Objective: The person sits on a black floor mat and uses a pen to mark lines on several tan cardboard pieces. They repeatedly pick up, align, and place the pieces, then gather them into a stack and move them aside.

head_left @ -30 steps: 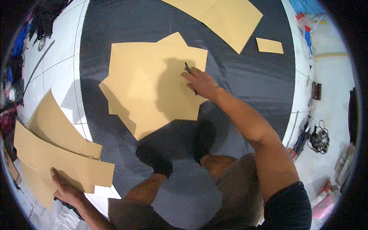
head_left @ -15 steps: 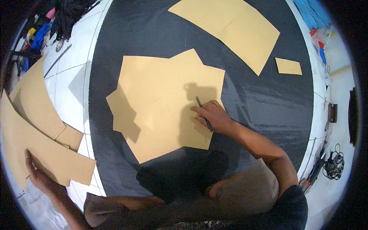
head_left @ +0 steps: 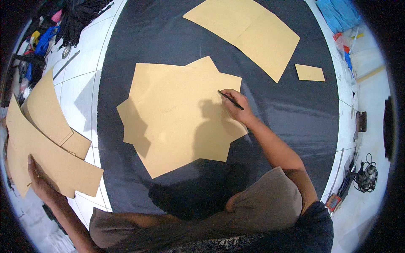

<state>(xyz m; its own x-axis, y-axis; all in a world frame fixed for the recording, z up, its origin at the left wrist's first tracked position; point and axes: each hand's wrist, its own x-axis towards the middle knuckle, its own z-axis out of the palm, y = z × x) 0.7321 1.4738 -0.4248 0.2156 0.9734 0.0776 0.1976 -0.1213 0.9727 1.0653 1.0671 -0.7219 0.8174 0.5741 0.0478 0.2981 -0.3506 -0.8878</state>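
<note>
My right hand (head_left: 236,104) holds a slim black pen (head_left: 231,100), its tip pointing up and left over a large brown card piece (head_left: 168,92) with several pointed corners. That card lies flat on the dark fabric, with faint marks near its middle. Whether it is one sheet or several overlapping ones, I cannot tell. At the far left my left hand (head_left: 40,183) grips a curved brown card pattern piece (head_left: 55,158), thumb on top and the other fingers hidden beneath. Behind it is another curved card piece (head_left: 46,105), partly covered.
Black fabric (head_left: 287,122) spreads over white floor tiles (head_left: 84,84). A wide curved card (head_left: 249,31) and a small card (head_left: 310,72) lie on it at the far right. Clothes and bags pile up at the far left; a coiled black cable (head_left: 366,176) lies at the right edge.
My right hand has moved up and slightly right with the pen, whose grip has turned so its tip points up-left. The card in my left hand has shifted and tilted slightly.
</note>
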